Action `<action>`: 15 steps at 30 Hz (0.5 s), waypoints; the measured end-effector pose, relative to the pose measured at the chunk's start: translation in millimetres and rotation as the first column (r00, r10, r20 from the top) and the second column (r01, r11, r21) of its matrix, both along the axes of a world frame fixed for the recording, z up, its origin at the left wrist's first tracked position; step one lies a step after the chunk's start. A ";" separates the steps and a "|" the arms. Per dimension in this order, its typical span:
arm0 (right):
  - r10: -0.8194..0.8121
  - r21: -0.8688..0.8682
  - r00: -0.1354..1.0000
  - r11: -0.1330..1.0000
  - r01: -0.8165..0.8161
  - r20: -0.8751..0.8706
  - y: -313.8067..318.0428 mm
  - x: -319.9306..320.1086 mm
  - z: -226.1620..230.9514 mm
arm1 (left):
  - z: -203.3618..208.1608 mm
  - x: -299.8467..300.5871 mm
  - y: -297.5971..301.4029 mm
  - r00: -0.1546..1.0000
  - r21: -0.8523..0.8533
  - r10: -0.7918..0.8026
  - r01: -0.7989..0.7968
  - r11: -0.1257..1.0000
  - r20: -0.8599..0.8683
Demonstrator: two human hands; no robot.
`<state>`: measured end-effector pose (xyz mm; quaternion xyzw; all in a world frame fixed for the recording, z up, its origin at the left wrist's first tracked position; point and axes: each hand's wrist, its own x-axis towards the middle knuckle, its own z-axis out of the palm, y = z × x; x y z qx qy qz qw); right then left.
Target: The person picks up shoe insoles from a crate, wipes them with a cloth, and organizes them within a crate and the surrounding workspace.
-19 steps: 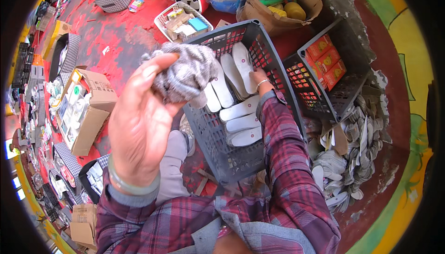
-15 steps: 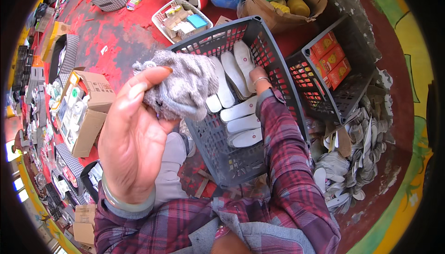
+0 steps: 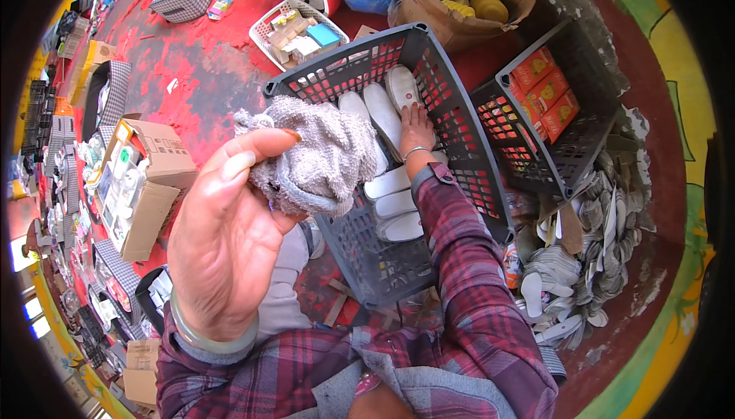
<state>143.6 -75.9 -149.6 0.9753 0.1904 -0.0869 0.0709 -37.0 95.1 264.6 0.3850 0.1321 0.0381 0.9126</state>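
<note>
A crumpled grey towelling rag (image 3: pixel 321 147) is pinched in my left hand (image 3: pixel 226 243), raised over the left side of a dark plastic crate (image 3: pixel 367 262). The rag covers part of the crate's contents. Inside the crate, my right hand (image 3: pixel 416 130) lies flat with fingers stretched out over the lower part of a white insole (image 3: pixel 400 86). Other white insoles (image 3: pixel 381 109) are lined up to its left. Nearer to me, several more insoles (image 3: pixel 400 228) lie crosswise, partly hidden by my right forearm.
To the right, a second dark crate (image 3: pixel 528 132) holds orange-red boxes (image 3: pixel 545 90). Below it spreads a heap of loose grey-white soles (image 3: pixel 563 273). Beyond the crate stand a white basket (image 3: pixel 264 32) of small boxes and a cardboard box (image 3: pixel 429 13). An open carton (image 3: pixel 157 159) sits at left.
My right hand has shifted from the crate's right side onto the far insole, and its fingers have spread out flat. My left hand and the rag have moved slightly right and down.
</note>
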 end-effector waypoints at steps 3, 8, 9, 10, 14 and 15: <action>0.045 0.034 0.999 0.998 -0.045 -0.003 -6.8 5.3 -10.8 | 0.9 -1.1 -0.6 1.000 0.000 0.020 -0.020 1.000 -0.007; 0.057 0.001 0.986 0.998 -0.058 -0.155 -3.0 19.6 -2.3 | -0.3 -1.7 0.7 0.999 -0.014 0.027 -0.028 1.000 -0.026; 0.052 0.007 0.981 0.999 -0.052 -0.186 -2.4 23.2 4.1 | 0.8 -1.6 1.0 1.000 -0.017 0.021 -0.021 1.000 -0.023; 0.041 0.060 0.973 0.998 -0.028 -0.227 -6.1 24.2 -2.8 | 2.5 -1.7 -0.9 0.998 0.001 0.036 -0.036 0.999 -0.044; 0.007 0.125 0.945 0.992 0.036 -0.327 -21.3 20.0 13.6 | 4.4 -0.4 -10.0 0.998 0.016 0.043 -0.042 0.999 -0.052; 0.052 0.259 0.930 0.965 0.048 -0.364 -22.1 15.9 33.4 | 1.9 -0.7 -11.2 0.999 -0.003 0.029 -0.029 1.000 -0.040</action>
